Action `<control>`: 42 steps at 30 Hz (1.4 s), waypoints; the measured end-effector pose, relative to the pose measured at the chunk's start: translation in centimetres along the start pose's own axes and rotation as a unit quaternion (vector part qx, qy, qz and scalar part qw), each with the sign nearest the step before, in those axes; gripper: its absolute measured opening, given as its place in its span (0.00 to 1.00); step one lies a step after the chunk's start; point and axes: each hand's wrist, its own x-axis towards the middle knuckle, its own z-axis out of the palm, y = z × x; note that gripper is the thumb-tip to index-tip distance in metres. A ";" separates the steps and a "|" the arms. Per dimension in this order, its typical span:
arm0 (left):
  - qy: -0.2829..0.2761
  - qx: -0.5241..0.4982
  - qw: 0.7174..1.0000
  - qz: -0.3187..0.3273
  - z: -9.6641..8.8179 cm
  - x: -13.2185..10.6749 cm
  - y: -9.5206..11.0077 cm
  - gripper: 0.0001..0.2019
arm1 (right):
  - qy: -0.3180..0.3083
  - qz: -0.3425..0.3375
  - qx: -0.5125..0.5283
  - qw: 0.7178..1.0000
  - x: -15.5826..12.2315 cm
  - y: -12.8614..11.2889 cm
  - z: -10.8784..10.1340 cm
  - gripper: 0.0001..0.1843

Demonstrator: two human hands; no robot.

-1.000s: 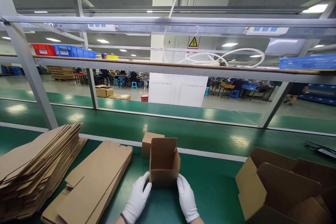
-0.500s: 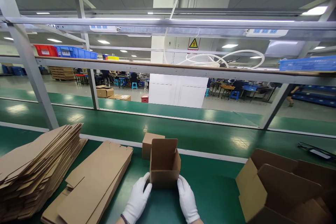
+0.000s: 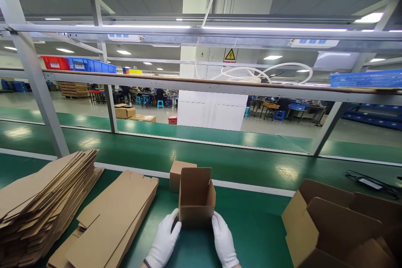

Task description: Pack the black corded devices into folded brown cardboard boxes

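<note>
A small cardboard box (image 3: 197, 216) stands upright on the green work surface, its top flap raised at the back and its inside facing me. My left hand (image 3: 163, 236), in a white glove, presses the box's left side near the front corner. On the opposite side my gloved right hand (image 3: 223, 238) touches the right front corner, so the box sits gripped between both hands. Just behind it, partly covered, is a closed cardboard box (image 3: 179, 171).
Flat cardboard blanks lie at left in a tall stack (image 3: 40, 201) and a lower stack (image 3: 116, 213). A large open carton (image 3: 301, 222) stands at right, with a black cable (image 3: 377, 184) behind it. Metal posts (image 3: 47, 92) carry a shelf (image 3: 150, 80) above the surface.
Both hands keep the same hold on the small box, which has stayed in place. Only the camera's view has shifted slightly.
</note>
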 end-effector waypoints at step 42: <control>-0.003 -0.008 1.000 -0.001 -0.1 0.0 0.4 0.27 | 0.006 -0.010 0.005 1.000 0.0 -0.1 0.0 0.31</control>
